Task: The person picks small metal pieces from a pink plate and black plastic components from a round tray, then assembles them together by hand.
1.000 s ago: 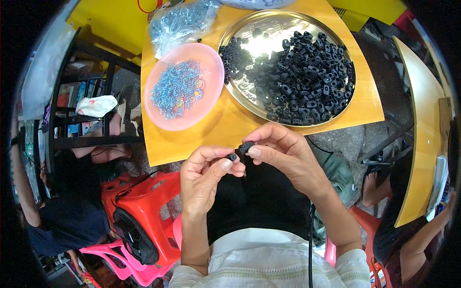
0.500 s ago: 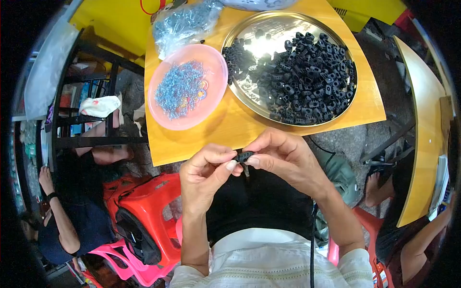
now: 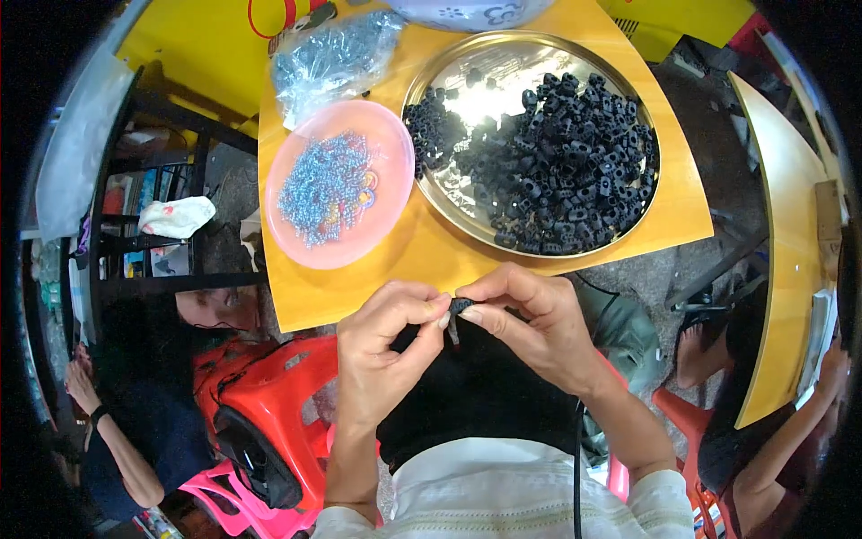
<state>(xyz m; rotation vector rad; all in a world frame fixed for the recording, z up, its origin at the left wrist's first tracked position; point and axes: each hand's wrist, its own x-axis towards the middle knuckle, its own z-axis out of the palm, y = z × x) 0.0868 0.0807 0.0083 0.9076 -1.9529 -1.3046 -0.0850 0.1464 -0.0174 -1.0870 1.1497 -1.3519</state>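
Just past the near edge of the table, my two hands meet fingertip to fingertip. A small black plastic cord lock [image 3: 461, 305] is pinched between them. The thumb and index finger of my left hand [image 3: 388, 346] press on its left end. My right hand [image 3: 539, 328] grips its right side between thumb and index finger. Fingertips cover much of the piece. Beyond my hands, a round metal tray [image 3: 449, 208] holds a heap of loose black cord-lock parts [image 3: 575, 153]. A pink plate [image 3: 386, 225] to its left carries many tiny bluish metal springs [image 3: 323, 189].
A clear plastic bag [image 3: 332, 63] of similar springs lies behind the plate, beside a patterned bowl [image 3: 476, 11]. A red stool [image 3: 278, 404] with a black bag [image 3: 256, 454] stands at my left. Other people's arms [image 3: 126, 458] show at both sides.
My hands have drawn closer together around the piece, and less of it shows between the fingertips. The view has shifted slightly, so the table sits a little lower and further left.
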